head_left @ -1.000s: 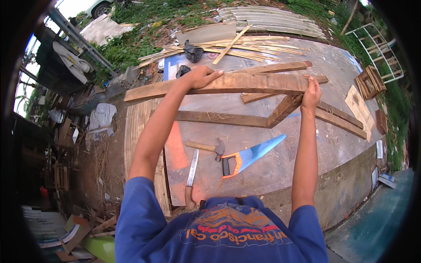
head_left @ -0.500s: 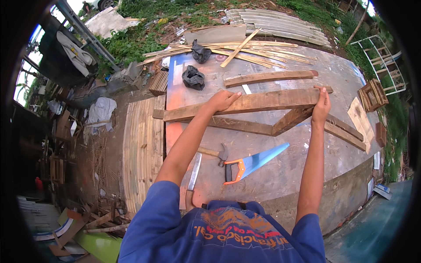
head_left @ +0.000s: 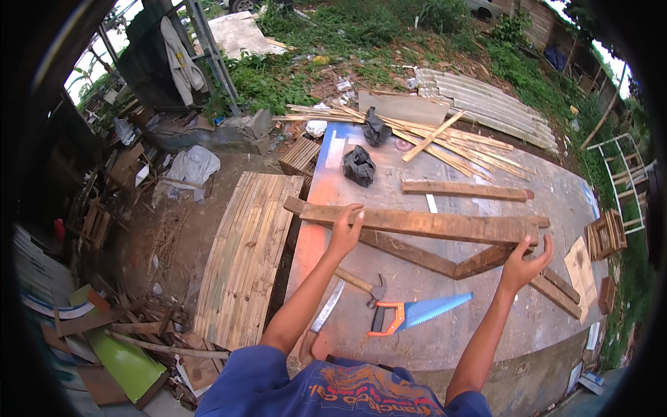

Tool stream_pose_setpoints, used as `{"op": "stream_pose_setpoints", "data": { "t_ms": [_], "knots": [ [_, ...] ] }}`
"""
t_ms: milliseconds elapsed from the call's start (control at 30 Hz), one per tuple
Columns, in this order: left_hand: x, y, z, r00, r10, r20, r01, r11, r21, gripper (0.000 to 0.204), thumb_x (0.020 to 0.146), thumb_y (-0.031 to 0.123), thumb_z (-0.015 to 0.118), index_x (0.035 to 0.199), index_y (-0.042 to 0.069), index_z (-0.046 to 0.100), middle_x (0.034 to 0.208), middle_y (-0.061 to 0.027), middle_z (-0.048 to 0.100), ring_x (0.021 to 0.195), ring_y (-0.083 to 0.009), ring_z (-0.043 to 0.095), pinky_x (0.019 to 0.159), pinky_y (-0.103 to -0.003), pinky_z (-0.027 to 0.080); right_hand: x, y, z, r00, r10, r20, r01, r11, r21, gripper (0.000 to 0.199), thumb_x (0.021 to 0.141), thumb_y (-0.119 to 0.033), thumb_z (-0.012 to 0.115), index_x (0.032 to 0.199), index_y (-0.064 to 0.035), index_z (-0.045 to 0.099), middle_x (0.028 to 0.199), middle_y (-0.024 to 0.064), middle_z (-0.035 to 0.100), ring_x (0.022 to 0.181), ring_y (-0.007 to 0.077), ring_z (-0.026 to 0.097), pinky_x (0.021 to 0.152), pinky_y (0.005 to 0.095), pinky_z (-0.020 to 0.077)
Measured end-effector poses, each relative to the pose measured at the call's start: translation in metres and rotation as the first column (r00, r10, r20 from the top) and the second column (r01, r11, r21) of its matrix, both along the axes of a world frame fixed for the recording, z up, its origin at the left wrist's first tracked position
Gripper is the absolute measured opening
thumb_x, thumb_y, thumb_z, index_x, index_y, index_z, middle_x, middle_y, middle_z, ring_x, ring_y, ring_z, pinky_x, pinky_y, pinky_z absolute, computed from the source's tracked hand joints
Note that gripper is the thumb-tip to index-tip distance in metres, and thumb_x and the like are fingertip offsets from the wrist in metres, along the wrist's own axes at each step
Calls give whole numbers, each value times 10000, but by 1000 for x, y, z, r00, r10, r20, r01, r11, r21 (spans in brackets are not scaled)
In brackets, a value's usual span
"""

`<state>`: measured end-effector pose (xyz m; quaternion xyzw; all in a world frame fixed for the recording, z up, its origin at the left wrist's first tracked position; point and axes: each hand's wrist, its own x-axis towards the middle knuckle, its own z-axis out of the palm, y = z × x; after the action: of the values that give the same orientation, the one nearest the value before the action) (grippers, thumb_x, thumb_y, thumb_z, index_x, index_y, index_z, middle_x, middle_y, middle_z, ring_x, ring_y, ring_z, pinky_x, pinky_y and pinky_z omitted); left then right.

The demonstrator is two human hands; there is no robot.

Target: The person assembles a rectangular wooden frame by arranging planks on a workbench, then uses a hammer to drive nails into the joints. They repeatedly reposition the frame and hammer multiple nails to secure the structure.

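A thick wooden beam (head_left: 431, 225) lies crosswise in front of me, resting over other timbers on a large worn tabletop (head_left: 445, 347). Near its left end, my left hand (head_left: 343, 235) grips the beam, thumb and fingers about its edge. My right hand (head_left: 522, 265) is at the right end with fingers spread; whether it touches the wood I cannot tell. Under the beam, a dark timber (head_left: 410, 254) meets a short slanted piece (head_left: 484, 261) at an angle. On my side lie a claw hammer (head_left: 358, 281), an orange-handled handsaw (head_left: 434, 310) and a long-bladed knife (head_left: 326, 311).
Beyond the beam lie another timber (head_left: 465, 190), two black plastic bags (head_left: 358, 167) and a heap of thin wooden strips (head_left: 479, 149). A slatted bamboo panel (head_left: 246, 257) adjoins the table's left side. A wooden crate (head_left: 604, 235) stands at the right.
My view has swung left, so everything sits lower and further right. My right hand's fingers have loosened from the beam's right end and spread. My left hand has shifted toward the left end.
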<state>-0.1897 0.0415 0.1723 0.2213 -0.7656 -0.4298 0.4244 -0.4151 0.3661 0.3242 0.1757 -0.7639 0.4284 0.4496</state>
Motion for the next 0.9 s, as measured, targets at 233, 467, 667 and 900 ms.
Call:
{"op": "stream_pose_setpoints", "data": {
  "t_ms": [233,467,667,900],
  "knots": [
    [74,-68,-8,899,389,-201,-321,898,302,166,1007,103,545,1122,8,618,1055,-72,662,908,-144,610,768,-293,486,87,-127,-16,653,640,405,-728,678,101,219,899,-101,652,1074,26,615,1081,190,636,1028,330,626,927,418,485],
    [79,-130,-34,854,501,-143,-438,839,323,175,999,108,547,1125,8,616,1025,-60,643,877,-135,590,747,-293,478,112,-320,-59,348,579,737,-938,222,268,327,899,-265,676,1019,38,644,1010,254,676,999,429,645,870,487,513],
    [71,-172,-110,863,502,49,-482,792,374,203,974,114,572,1136,3,624,1080,-135,658,973,-219,633,817,-342,501,13,-476,-150,620,502,604,-784,360,506,302,862,-183,668,1034,64,641,1004,316,659,993,466,643,896,498,522],
    [29,-206,-96,944,329,-6,-325,937,125,202,939,65,565,1120,-2,623,1092,-160,659,1041,-314,631,914,-405,483,-53,-549,-230,605,296,740,-735,-150,661,208,749,11,569,910,53,693,923,284,690,946,445,667,861,468,542]
  ]
}}
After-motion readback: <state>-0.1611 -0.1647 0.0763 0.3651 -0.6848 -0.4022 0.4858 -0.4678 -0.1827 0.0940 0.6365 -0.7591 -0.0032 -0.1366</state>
